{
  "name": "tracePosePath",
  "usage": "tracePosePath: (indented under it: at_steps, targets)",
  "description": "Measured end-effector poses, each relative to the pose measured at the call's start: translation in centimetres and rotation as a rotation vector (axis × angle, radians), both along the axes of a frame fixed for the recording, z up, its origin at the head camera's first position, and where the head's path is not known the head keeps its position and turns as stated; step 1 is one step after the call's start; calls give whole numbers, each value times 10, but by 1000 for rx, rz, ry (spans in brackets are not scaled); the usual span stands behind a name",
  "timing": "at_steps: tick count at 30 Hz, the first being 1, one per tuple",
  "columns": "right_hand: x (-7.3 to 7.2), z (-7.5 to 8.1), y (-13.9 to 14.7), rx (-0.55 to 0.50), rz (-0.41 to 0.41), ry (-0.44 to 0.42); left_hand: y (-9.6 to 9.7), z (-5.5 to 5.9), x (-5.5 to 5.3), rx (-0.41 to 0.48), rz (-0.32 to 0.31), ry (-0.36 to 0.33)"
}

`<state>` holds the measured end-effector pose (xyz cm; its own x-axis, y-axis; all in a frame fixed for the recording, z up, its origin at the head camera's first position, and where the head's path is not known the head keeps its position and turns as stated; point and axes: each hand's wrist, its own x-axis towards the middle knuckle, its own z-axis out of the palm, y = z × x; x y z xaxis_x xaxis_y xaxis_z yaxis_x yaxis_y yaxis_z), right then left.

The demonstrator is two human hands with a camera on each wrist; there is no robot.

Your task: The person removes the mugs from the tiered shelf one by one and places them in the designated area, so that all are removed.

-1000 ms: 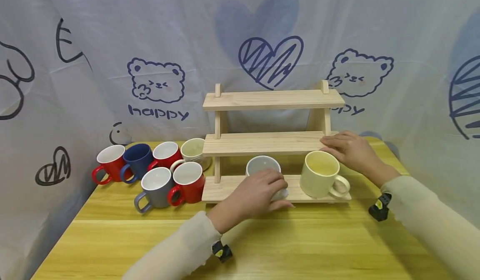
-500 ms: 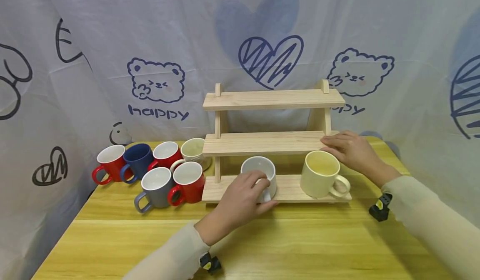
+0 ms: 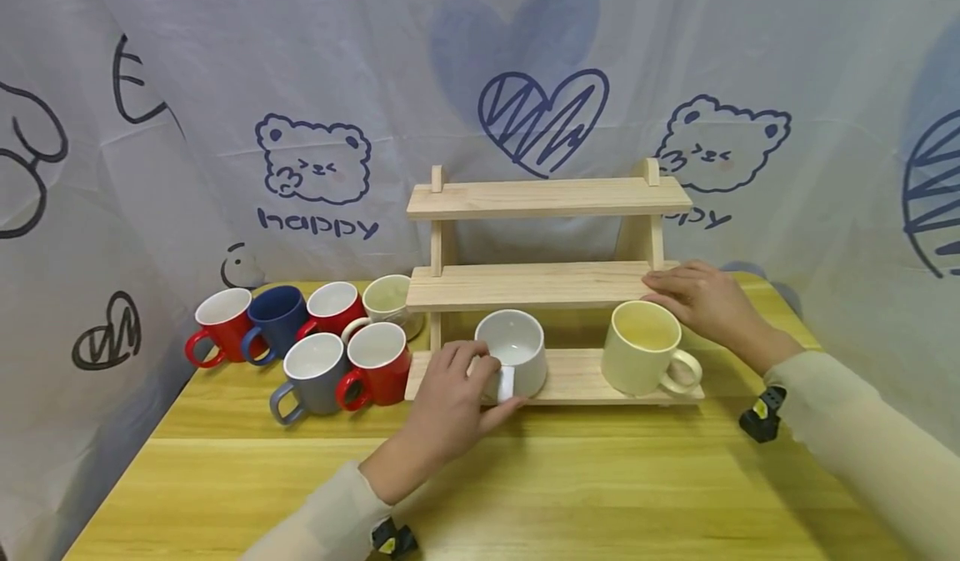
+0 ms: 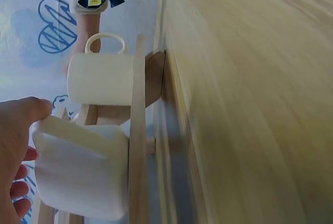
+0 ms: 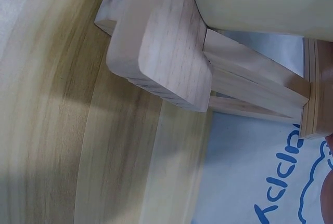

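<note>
A white mug stands on the bottom tier of a three-tier wooden display shelf, its handle turned toward the front. My left hand holds it at its left side, thumb by the handle and fingers around toward the rim. In the left wrist view the thumb meets the end of the handle, with the other fingertips behind the mug. A pale yellow mug is at the right end of that tier, handle to the right. My right hand grips the right end of the middle tier.
Left of the shelf, several mugs cluster on the wooden table: red ones, a dark blue one, a grey-blue one and a cream one. A printed cloth hangs behind.
My left hand has moved left, turning the white mug so its handle swings from right-front to front; the mug has shifted slightly left. My right hand stays on the shelf.
</note>
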<state>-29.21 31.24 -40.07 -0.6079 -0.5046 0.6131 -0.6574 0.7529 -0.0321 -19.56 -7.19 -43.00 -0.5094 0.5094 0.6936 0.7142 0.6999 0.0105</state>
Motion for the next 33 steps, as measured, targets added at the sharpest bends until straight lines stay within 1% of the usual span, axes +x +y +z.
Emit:
tracePosePath:
  at_steps: [6,12,15,18,22,24,27,30,33]
  targets:
    - [0,0,0,-2,-9,-11,-11,-4,-1,42,7,-65]
    - [1,0,-1,-7,-12,-22,-18,-5,-3,100,18,-168]
    - [0,0,-1,-2,-32,-47,-20,-5,-3,133,24,-237]
    - [-1,-1,0,6,-50,-70,-23,-3,-3,174,35,-348]
    - [-1,-2,1,3,-50,-74,-26,0,-3,257,46,-527]
    - [-1,-2,1,0,-47,-73,-27,1,-4,315,33,-619]
    - [-1,-1,0,-1,-45,-70,-29,2,-6,413,-9,-748]
    - [0,0,0,3,-47,-68,-32,3,-8,470,-41,-841]
    - [1,1,0,5,-51,-69,-36,4,-10,486,-61,-902]
